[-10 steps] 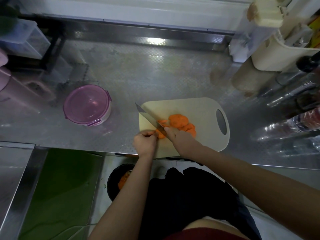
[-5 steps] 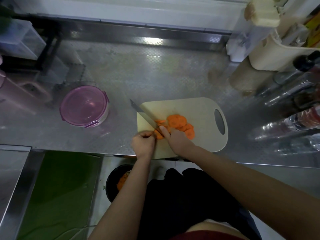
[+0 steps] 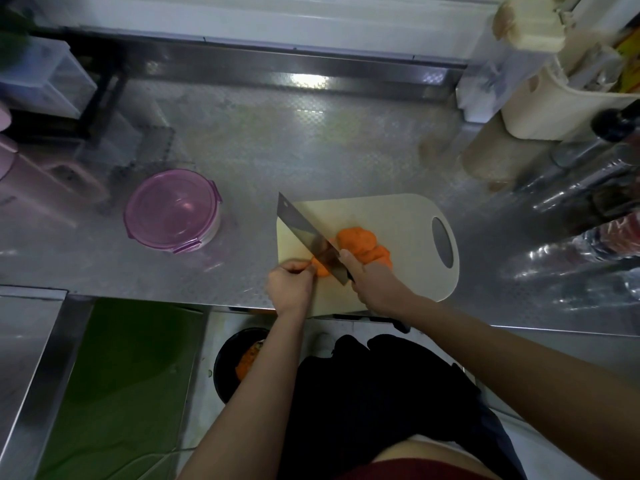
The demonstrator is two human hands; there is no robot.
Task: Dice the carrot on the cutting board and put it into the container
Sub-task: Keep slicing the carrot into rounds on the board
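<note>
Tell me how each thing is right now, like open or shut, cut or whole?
carrot: cut into slices, piled on the board
board: flat on the counter
knife: held, blade over the carrot
container: lid on, shut
left hand: pinches a carrot piece
right hand: grips the knife handle

Your left grip and right grip are bare, and so are both forearms, uncovered right to the frame's edge. At 6 o'clock, loose black cloth with soft folds covers your lower body; whether apron or trousers is unclear. Beneath it, a dark red garment shows.
</note>
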